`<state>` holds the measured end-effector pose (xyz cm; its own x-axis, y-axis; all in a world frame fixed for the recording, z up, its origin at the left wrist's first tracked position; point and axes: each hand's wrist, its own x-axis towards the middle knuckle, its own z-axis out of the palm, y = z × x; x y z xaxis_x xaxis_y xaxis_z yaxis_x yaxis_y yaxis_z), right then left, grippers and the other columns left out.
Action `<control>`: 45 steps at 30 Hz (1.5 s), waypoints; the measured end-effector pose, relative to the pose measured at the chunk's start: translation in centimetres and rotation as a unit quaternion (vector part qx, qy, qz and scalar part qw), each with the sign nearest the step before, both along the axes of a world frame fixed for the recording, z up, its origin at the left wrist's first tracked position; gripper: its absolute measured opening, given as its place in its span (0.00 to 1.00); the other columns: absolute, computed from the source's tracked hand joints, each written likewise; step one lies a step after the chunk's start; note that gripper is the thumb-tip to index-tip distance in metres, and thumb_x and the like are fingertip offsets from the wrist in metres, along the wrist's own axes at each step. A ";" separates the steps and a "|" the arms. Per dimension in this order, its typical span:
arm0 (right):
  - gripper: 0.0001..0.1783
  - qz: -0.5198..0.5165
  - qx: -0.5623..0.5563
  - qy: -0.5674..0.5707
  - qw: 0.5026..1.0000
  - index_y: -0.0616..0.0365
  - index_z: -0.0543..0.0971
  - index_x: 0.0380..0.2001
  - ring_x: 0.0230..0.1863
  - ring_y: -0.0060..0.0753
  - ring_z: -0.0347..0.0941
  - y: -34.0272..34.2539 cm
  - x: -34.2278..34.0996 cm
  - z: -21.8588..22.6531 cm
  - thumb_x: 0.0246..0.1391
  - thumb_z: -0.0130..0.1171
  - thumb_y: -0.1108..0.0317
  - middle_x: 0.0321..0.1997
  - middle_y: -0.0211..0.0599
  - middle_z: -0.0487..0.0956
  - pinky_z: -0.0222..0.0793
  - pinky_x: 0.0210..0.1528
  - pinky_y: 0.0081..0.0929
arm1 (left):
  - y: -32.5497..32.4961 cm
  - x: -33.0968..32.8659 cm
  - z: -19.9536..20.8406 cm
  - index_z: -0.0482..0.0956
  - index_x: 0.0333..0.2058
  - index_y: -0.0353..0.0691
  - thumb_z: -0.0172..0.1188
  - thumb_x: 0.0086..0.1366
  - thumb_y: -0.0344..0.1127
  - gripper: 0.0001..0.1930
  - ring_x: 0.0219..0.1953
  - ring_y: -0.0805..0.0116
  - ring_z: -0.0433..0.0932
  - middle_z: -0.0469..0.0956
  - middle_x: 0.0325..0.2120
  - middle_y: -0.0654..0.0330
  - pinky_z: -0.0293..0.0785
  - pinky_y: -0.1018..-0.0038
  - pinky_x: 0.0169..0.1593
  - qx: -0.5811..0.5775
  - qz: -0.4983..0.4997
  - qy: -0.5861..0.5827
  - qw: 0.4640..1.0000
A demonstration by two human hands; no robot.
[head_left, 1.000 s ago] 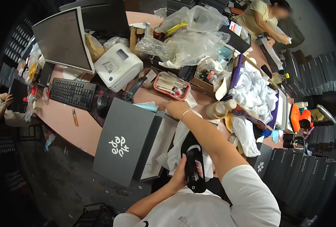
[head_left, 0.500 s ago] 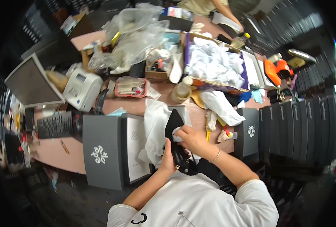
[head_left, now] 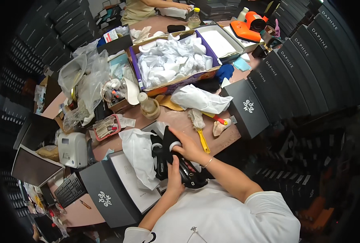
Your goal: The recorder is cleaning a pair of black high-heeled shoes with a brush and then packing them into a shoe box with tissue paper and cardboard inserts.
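While the left hand grips the black shoe, right hand fingers clamp its toe, hiding the white bit underneath.

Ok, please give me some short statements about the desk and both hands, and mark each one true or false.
1. The left hand holds a black shoe. True.
2. The right hand rests flat on the keyboard. False: it presses something white into the shoe; the keyboard lies far to the left.
3. A brush with a yellow handle lies on the table. True.
4. The purple box is full of black shoes. False: it holds crumpled white paper.
5. White tissue paper lies beside the shoe. True.
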<state>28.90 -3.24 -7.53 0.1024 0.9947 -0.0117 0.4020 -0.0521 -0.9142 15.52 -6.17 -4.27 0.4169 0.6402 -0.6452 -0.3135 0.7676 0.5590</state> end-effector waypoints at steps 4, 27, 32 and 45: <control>0.40 0.091 -0.075 0.102 0.988 0.60 0.58 0.64 0.55 0.47 0.70 0.2 3.5 1.0 0.49 0.62 0.66 0.59 0.57 0.68 0.66 0.55 0.31 | 0.9 -0.9 -1.9 0.72 0.31 0.36 0.53 0.66 0.52 0.21 0.24 0.67 0.76 0.74 0.21 0.58 0.77 0.72 0.30 -0.042 -0.003 -0.044 0.998; 0.33 -0.082 -0.206 0.342 0.913 0.49 0.56 0.67 0.17 0.13 0.56 -2.3 12.1 1.1 0.60 0.53 0.67 0.26 0.24 0.67 0.54 0.18 0.15 | 5.5 -1.7 -2.3 0.74 0.38 0.32 0.57 0.60 0.60 0.30 0.30 0.64 0.79 0.77 0.27 0.55 0.80 0.69 0.37 -0.136 0.013 -0.112 0.984; 0.21 -0.022 -0.162 0.523 0.837 0.52 0.68 0.52 0.16 0.10 0.50 -2.3 12.1 4.6 0.62 0.53 0.54 0.26 0.24 0.66 0.46 0.14 0.08 | 7.1 -0.7 -1.2 0.72 0.45 0.31 0.56 0.61 0.60 0.32 0.31 0.63 0.79 0.77 0.38 0.53 0.81 0.71 0.37 -0.087 0.025 -0.211 0.973; 0.12 -0.125 -0.093 0.436 0.886 0.50 0.70 0.45 0.11 0.09 0.50 -3.4 9.7 4.9 0.62 0.54 0.60 0.19 0.18 0.61 0.45 0.12 0.11 | 12.9 0.5 2.0 0.72 0.38 0.36 0.51 0.62 0.56 0.25 0.29 0.70 0.79 0.77 0.29 0.56 0.77 0.77 0.32 0.060 0.059 -0.174 0.981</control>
<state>38.65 -6.61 -2.59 0.1905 0.9151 -0.3555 -0.4982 -0.2219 -0.8382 16.02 6.72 -2.31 0.5175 0.7591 -0.3949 -0.5832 0.6506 0.4864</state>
